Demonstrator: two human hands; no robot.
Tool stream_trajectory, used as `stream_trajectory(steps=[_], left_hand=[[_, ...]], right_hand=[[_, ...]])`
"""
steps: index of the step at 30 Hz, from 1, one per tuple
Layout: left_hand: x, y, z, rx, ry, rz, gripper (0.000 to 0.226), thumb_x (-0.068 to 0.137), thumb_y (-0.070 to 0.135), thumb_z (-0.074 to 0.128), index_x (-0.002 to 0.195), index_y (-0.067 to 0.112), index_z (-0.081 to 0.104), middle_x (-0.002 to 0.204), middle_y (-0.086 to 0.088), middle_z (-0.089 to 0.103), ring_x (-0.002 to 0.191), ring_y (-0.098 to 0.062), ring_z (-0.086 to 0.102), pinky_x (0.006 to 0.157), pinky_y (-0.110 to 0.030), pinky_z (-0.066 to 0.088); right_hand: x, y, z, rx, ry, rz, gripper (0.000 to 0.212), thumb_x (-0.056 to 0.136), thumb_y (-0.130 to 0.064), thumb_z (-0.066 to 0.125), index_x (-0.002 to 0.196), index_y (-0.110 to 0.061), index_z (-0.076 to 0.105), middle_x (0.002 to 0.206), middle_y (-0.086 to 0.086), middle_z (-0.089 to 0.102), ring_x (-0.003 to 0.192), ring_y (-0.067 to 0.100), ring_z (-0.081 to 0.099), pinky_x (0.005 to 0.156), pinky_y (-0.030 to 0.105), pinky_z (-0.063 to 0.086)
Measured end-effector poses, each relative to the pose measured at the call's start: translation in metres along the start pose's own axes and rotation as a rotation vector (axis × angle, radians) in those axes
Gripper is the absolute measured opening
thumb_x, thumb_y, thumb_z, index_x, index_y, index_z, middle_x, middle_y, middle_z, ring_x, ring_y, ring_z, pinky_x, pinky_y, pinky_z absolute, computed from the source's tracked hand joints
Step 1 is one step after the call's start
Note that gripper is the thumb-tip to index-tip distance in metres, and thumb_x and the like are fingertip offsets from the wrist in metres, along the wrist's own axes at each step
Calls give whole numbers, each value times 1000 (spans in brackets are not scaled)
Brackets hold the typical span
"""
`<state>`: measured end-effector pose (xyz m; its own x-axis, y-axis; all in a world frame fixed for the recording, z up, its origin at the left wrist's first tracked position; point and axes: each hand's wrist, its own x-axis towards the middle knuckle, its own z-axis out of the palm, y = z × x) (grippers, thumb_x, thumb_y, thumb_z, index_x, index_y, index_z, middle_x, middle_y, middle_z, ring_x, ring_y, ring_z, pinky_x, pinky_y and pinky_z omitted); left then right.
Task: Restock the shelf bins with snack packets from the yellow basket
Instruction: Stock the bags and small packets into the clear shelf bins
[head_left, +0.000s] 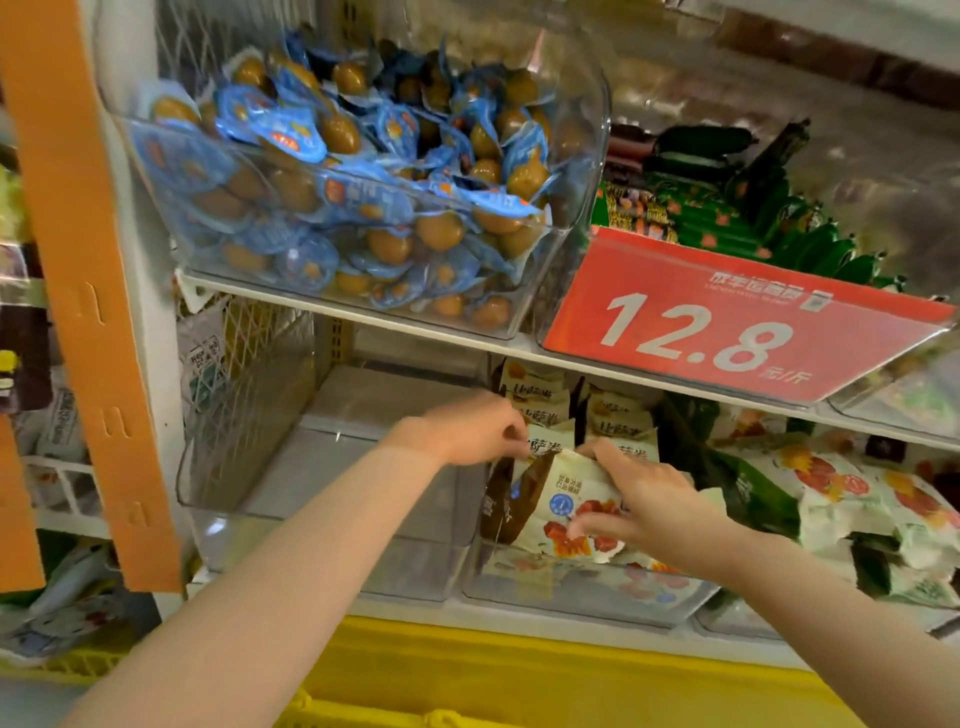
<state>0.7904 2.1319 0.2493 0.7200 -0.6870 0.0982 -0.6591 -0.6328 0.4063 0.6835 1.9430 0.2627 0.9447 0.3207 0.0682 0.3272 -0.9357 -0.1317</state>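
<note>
On the lower level of a shelf (519, 358), beside an orange post (88, 291), three clear bins sit in a row. Yellow basket (519, 675) below the shelf edge, bottom of view; contents hidden. Upper level: egg bin (582, 130) heaped with blue-wrapped brown eggs, and next to it green sausages (779, 223) behind a red price sign (727, 332) reading 12.8. Lower left bin (332, 499) holds nothing visible. Middle bin (571, 592) holds upright brown-and-white snack packets at the back. Right bin (737, 618) holds white and green packs. Both hands reach into the middle bin. Right hand (639, 499): grip closed round a packet (556, 504), fingers over its top, thumb on its face. Left hand (467, 428): grip pinching the same packet's upper left corner. Packet is tilted, above the bin's front wall, just in front of the standing ones.
</note>
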Motion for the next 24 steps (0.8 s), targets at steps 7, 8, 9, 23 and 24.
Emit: stream_trajectory(steps=[7, 8, 9, 23, 24], left_hand=[[18, 2, 9, -17, 38, -69, 9, 83, 25, 67, 91, 20, 68, 91, 5, 59, 93, -13, 53, 77, -27, 42], [15, 0, 10, -66, 93, -55, 6, 84, 24, 65, 89, 21, 67, 87, 8, 58, 91, -12, 57, 73, -23, 43], [13, -2, 12, -118, 169, -51, 3, 85, 23, 64, 87, 22, 66, 84, 11, 57, 87, -10, 59, 70, -20, 43], [-17, -2, 25, -237, 491, -48, 19, 92, 22, 55, 109, 21, 64, 110, 8, 58, 106, -11, 49, 92, -22, 33], [-20, 2, 27, -207, 499, -43, 21, 92, 21, 54, 112, 21, 61, 110, 10, 52, 107, -8, 45, 93, -21, 31]], right_hand=[[2, -1, 0, 20, 37, -6, 71, 66, -79, 24, 113, -29, 42, 75, -15, 49, 65, -5, 46, 65, 4, 36], [3, -2, 0, 21, 34, -4, 71, 65, -80, 24, 113, -30, 42, 75, -15, 50, 65, -5, 47, 63, 6, 37], [4, -1, -1, 15, 22, 1, 70, 64, -80, 24, 112, -31, 41, 77, -14, 52, 66, -4, 48, 57, 9, 38], [29, -21, 37, 275, -67, 73, 39, 91, -51, 45, 124, -29, 45, 104, -11, 55, 89, 2, 52, 72, 20, 40], [23, -19, 30, 335, -3, 72, 38, 91, -55, 41, 122, -34, 45, 108, -15, 56, 90, -4, 52, 73, 16, 40]])
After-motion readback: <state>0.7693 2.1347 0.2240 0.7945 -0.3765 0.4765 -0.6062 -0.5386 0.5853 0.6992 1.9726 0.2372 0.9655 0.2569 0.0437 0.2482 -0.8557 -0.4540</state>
